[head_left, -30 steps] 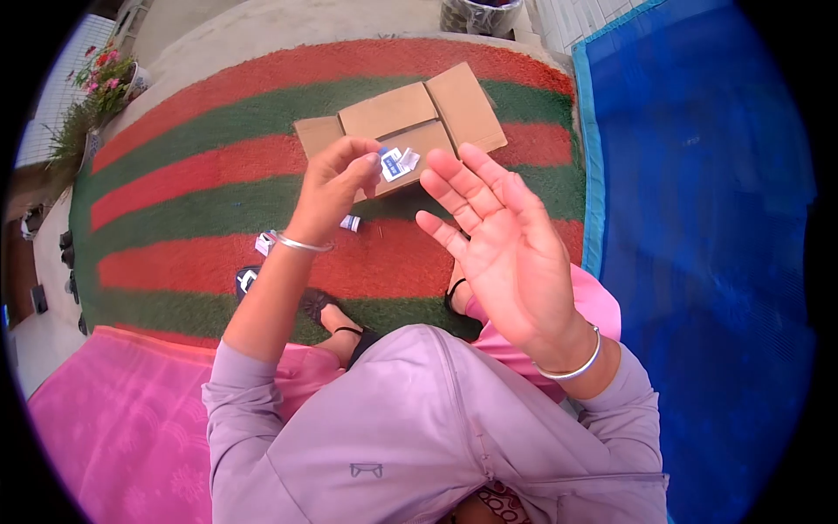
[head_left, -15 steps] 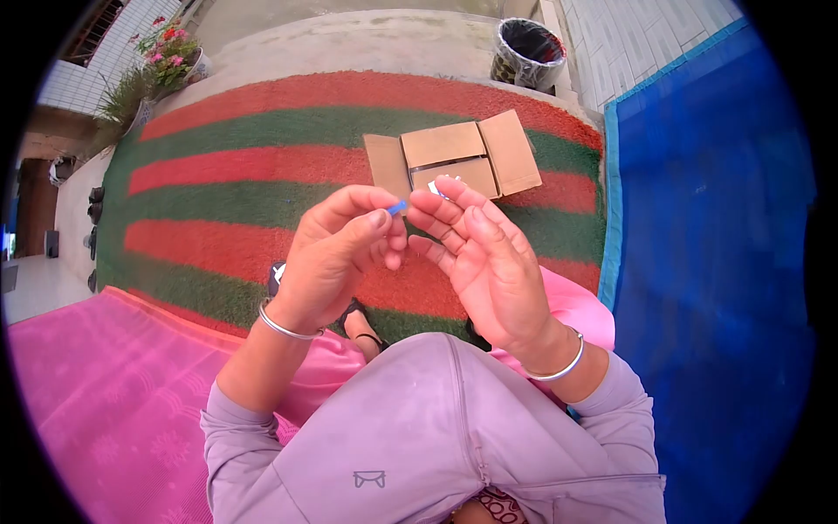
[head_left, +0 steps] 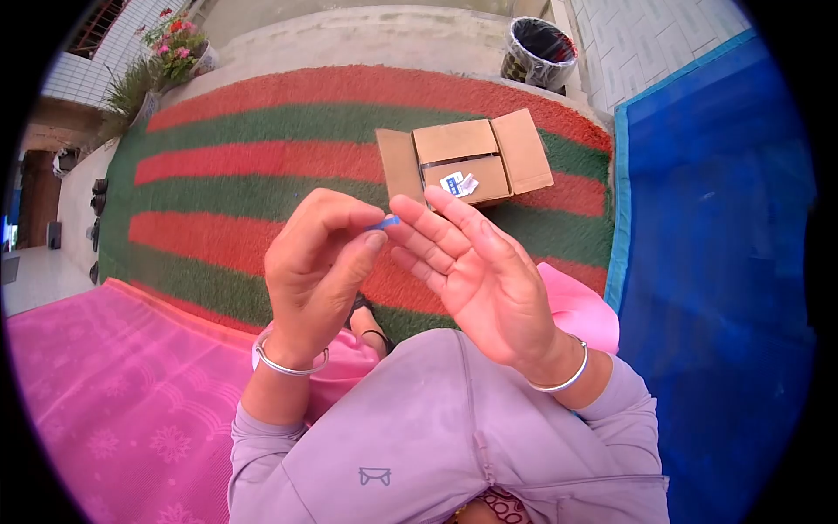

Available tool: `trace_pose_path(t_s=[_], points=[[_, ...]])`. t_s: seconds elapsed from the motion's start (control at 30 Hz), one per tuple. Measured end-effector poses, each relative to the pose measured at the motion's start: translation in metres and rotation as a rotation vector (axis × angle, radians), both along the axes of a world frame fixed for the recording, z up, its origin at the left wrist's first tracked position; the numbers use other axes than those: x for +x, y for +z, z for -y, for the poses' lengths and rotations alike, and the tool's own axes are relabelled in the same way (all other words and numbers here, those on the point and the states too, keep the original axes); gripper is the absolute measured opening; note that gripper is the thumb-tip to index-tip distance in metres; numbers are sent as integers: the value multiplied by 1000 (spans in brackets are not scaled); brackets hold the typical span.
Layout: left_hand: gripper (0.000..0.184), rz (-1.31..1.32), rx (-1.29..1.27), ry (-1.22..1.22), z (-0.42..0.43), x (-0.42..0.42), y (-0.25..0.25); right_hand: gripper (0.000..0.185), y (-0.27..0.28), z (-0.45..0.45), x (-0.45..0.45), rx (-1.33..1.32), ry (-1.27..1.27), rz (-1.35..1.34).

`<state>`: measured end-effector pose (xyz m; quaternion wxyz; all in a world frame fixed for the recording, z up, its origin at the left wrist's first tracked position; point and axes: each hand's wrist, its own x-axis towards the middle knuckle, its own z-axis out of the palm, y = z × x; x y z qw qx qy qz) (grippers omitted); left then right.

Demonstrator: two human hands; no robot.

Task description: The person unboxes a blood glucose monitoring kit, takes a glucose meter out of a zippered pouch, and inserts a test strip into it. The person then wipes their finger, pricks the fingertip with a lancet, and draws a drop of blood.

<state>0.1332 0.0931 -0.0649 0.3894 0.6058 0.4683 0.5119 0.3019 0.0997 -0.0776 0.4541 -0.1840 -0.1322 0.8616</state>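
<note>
My left hand (head_left: 314, 262) pinches a small, slim blue piece (head_left: 384, 224) between thumb and fingers; its exact kind is too small to make out. Close beside it, my right hand (head_left: 476, 271) is open with the palm turned up and the fingers stretched out towards the blue piece. Nothing shows in the right palm. Beyond the hands, a cardboard box (head_left: 463, 138) rests on the striped mat with its side flaps spread and its top flaps nearly meeting. On it lie a small white and blue packet (head_left: 451, 182) and a pale wrapper-like scrap (head_left: 470, 185).
Red and green striped turf mat (head_left: 218, 162) covers the ground ahead. A lined bin (head_left: 539, 54) stands at the back right, potted flowers (head_left: 175, 48) at the back left. Blue sheeting (head_left: 716, 262) lies right, a pink patterned cover (head_left: 113, 393) left.
My right hand has opened flatter, its fingers straightening. The left hand has shifted slightly left and still pinches the blue piece. The packet on the box has come into fuller view.
</note>
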Motion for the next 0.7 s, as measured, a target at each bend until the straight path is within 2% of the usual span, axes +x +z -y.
trace_pose_path(t_s=[0.13, 0.2, 0.4, 0.57, 0.67, 0.7], points=[[15, -77, 23, -26, -4, -3, 2, 51, 1, 0, -4, -9, 24, 12], [19, -402, 177, -33, -6, -2, 4, 52, -1, 0, -7, -1, 29, 104], [22, -377, 152, -66, -2, 2, 1, 43, -6, 2, -14, -55, -6, 189], [24, -293, 107, -55, -2, -1, -1, 42, -5, 3, -17, -113, 16, 144], [21, -222, 62, -74, 0, -4, -10, 42, -8, 3, -18, -117, 24, 135], [17, -83, 26, -75, -1, -5, -14, 42, -10, 4, -18, -95, 35, 134]])
